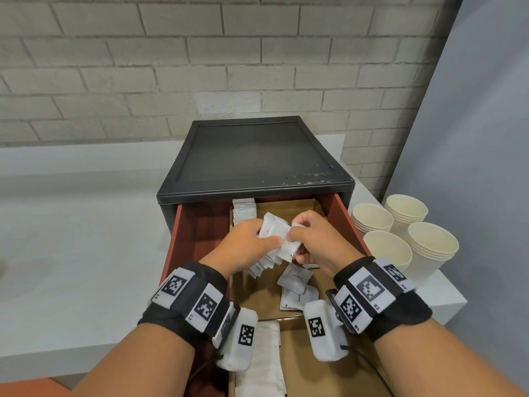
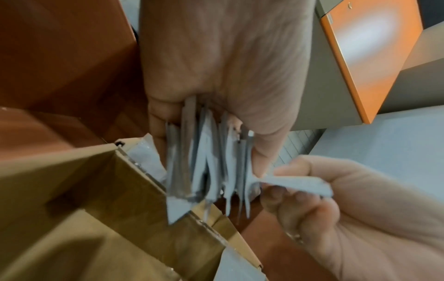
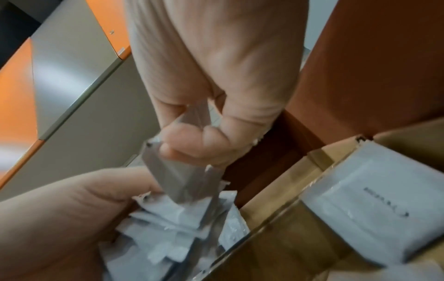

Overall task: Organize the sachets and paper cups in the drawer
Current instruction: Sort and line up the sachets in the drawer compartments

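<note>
Over the open red drawer, my left hand grips a fanned bunch of white sachets; the same bunch of sachets shows in the left wrist view. My right hand pinches a sachet at the bunch's right edge. Loose sachets lie below in a cardboard tray. A neat row of sachets stands at the tray's far left. Stacks of cream paper cups stand on the counter, right of the drawer.
The drawer belongs to a black cabinet on a white counter against a brick wall. A second cardboard compartment lies nearer me with a white packet in it. The counter's right edge is close behind the cups.
</note>
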